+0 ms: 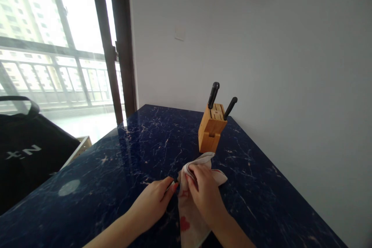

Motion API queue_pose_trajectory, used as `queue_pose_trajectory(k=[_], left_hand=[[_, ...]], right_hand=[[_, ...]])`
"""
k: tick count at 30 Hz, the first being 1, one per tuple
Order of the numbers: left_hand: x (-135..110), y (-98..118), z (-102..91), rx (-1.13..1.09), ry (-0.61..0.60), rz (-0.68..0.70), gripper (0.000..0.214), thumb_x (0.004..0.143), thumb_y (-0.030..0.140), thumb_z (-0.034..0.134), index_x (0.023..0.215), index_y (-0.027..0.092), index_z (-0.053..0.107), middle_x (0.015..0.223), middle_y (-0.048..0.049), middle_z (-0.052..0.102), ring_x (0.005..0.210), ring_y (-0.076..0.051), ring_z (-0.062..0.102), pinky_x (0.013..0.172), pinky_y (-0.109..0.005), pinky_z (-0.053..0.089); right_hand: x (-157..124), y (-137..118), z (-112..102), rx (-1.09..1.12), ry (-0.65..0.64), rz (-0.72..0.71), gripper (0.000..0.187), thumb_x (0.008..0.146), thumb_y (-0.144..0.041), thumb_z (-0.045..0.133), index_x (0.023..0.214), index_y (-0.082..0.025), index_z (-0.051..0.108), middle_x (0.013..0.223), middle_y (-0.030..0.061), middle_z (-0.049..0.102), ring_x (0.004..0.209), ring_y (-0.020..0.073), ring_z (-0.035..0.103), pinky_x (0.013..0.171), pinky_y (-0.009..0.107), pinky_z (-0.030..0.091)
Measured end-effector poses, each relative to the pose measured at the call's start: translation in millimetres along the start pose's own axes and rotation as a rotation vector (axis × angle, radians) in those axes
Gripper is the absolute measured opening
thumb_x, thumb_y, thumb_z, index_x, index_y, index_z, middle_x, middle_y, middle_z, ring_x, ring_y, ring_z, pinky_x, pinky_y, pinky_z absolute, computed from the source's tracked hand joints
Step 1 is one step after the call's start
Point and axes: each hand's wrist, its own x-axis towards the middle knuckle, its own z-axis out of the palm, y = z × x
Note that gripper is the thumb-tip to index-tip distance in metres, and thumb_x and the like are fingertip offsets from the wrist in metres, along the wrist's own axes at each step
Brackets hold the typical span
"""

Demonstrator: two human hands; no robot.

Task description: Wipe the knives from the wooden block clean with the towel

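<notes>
My left hand (155,200) is closed round the dark handle of what looks like a knife (176,180); only a bit of it shows past the fingers, and its blade is hidden by cloth. A white cloth (193,226) with red heart prints is bunched in my right hand (205,192), which pinches it just right of the handle. Its lower end hangs toward me over the table. Behind my hands stands a wooden knife block (211,130), upright, with two black-handled knives in it: one on the left (213,95), one leaning out on the right (231,108).
The dark blue marbled table (139,143) runs back to the grey wall (261,46). At the left, beside the table, a black bag (35,155) rests by a pale crate edge (78,149). A glass door (64,46) lets in bright light.
</notes>
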Motion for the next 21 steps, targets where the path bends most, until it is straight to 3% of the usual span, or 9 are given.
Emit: queue_pose_trajectory(k=[3,9,17,21], left_hand=[[-0.7,0.8,0.6,0.008,-0.005,0.005,0.033,0.091,0.035,0.026,0.078,0.020,0.053,0.076,-0.0033,0.062,0.070,-0.016,0.058,0.064,-0.023,0.037],[0.9,0.3,1.1,0.016,-0.025,-0.005,0.034,0.091,0.034,0.026,0.078,0.021,0.054,0.073,-0.0034,0.063,0.069,-0.016,0.060,0.063,-0.022,0.038],[0.8,-4.2,3.5,-0.013,-0.016,0.009,0.032,0.090,0.035,0.028,0.080,0.021,0.055,0.077,-0.0030,0.064,0.072,-0.016,0.059,0.065,-0.022,0.038],[0.5,-0.9,3.1,-0.067,-0.005,-0.001,0.035,0.091,0.036,0.027,0.076,0.020,0.055,0.070,-0.0017,0.062,0.066,-0.015,0.058,0.061,-0.022,0.037]], right_hand=[[-0.3,-6.2,-0.8,-0.013,-0.046,-0.034,0.018,0.078,-0.011,0.048,0.091,-0.020,0.058,0.086,0.0045,0.062,0.083,0.0201,0.056,0.077,0.036,0.044],[3.6,10.5,-5.0,-0.019,0.078,0.030,0.018,0.079,-0.012,0.046,0.092,-0.020,0.055,0.088,0.0051,0.062,0.084,0.0200,0.057,0.076,0.035,0.045],[-0.2,-6.9,-4.9,-0.009,-0.119,-0.111,0.020,0.076,-0.008,0.048,0.088,-0.021,0.056,0.083,0.0032,0.061,0.081,0.0197,0.057,0.072,0.033,0.044],[7.8,7.3,-14.6,-0.053,-0.008,-0.014,0.019,0.077,-0.010,0.047,0.089,-0.021,0.055,0.086,0.0033,0.062,0.082,0.0201,0.057,0.073,0.033,0.044]])
